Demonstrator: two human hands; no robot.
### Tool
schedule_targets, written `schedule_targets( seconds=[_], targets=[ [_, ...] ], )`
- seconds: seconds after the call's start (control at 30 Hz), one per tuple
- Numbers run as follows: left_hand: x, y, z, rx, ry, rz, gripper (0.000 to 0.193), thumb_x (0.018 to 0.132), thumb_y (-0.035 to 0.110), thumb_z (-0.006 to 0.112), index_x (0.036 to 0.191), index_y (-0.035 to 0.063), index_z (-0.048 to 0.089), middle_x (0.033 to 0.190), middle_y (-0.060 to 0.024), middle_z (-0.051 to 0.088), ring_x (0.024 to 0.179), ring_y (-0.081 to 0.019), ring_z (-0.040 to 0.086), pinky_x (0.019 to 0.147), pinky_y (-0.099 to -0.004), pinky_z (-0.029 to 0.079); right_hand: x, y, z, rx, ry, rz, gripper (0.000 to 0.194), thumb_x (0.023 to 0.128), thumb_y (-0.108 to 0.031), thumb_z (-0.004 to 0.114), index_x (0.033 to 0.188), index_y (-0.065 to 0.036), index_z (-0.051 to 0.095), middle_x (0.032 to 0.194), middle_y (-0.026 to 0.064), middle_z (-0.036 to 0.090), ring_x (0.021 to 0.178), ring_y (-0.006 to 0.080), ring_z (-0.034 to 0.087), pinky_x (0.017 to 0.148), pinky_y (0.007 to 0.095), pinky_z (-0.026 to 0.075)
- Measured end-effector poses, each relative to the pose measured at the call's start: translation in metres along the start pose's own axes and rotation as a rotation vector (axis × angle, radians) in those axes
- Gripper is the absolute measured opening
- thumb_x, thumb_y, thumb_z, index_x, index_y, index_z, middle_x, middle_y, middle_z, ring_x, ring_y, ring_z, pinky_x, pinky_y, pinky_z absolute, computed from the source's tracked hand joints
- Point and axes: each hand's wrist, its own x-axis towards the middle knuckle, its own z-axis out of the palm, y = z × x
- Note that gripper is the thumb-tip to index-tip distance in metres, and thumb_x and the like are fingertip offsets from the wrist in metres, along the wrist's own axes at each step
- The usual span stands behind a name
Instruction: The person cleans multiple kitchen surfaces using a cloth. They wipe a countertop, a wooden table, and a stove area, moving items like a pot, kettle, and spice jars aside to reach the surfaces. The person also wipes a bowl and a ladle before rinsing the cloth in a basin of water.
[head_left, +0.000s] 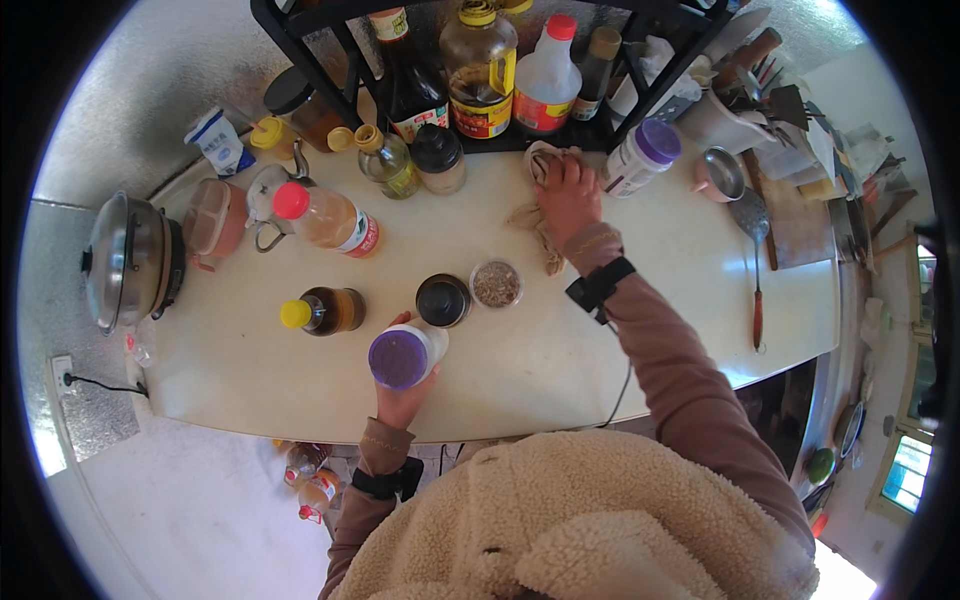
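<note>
My left hand (405, 399) is closed around a white plastic jar with a purple lid (398, 358), low over the front of the cream countertop (517, 390). My right hand (570, 196) presses on a crumpled cloth (541, 159) in front of the black rack; part of the cloth trails along the counter. Just beyond the held jar are a black-lidded jar (443, 300) and a small clear container of brown flakes or seeds (496, 284). A dark bottle with a yellow cap (330, 310) is left of them. A second purple-lidded jar (637, 161) is right of my right hand.
The black rack (499, 142) holds several sauce bottles. At left are a red-capped bottle (330, 219), a metal pot (274, 196), a pink container (214, 219) and an electric pan (127, 262). On the right lie a skimmer (753, 225), a pink-handled metal cup (721, 176) and a wooden board (799, 225).
</note>
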Motion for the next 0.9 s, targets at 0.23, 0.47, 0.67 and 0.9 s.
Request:
schedule_targets(
  seconds=[0.23, 0.47, 0.67, 0.9],
  targets=[
    [0.002, 0.0, 0.0, -0.008, -0.004, 0.032, 0.077, 0.075, -0.005, 0.076, 0.144, 0.0016, 0.043, 0.144, -0.0106, 0.05, 0.131, -0.0207, 0.051, 0.11, -0.0343, 0.042, -0.117, 0.062, -0.055, 0.028, -0.237, 0.079, 0.057, 0.09, -0.033, 0.064, 0.137, -0.003, 0.05, 0.135, 0.0133, 0.052, 0.122, 0.0334, 0.051, 0.1, 0.0474, 0.045],
    [0.002, 0.001, 0.001, 0.005, 0.005, 0.067, 0.079, 0.075, -0.005, 0.076, 0.146, 0.0006, 0.042, 0.145, -0.0104, 0.05, 0.131, -0.0196, 0.051, 0.11, -0.0336, 0.042, -0.097, 0.186, -0.078, -0.091, -0.185, 0.22, 0.076, 0.078, -0.04, 0.08, 0.139, -0.006, 0.049, 0.127, 0.0153, 0.062, 0.115, 0.0328, 0.058, 0.098, 0.0474, 0.045],
    [-0.002, 0.007, 0.001, -0.003, 0.062, 0.121, 0.081, 0.077, -0.001, 0.079, 0.147, -0.0003, 0.04, 0.145, -0.0113, 0.051, 0.13, -0.0196, 0.052, 0.11, -0.0325, 0.041, -0.002, 0.141, -0.031, 1.059, 0.042, 0.223, 0.086, 0.069, -0.032, 0.092, 0.139, -0.004, 0.05, 0.132, 0.0127, 0.064, 0.123, 0.0269, 0.06, 0.103, 0.0402, 0.048],
    [-0.011, 0.019, -0.008, 0.19, 0.049, 0.027, 0.061, 0.077, 0.005, 0.083, 0.131, -0.0006, 0.056, 0.123, -0.0105, 0.067, 0.111, -0.0176, 0.064, 0.096, -0.032, 0.05, 0.013, 0.048, 0.0, 1.23, -0.101, 0.13, 0.088, 0.068, -0.027, 0.091, 0.14, -0.003, 0.048, 0.127, 0.0142, 0.067, 0.118, 0.0265, 0.064, 0.1, 0.0378, 0.05]
  ],
)
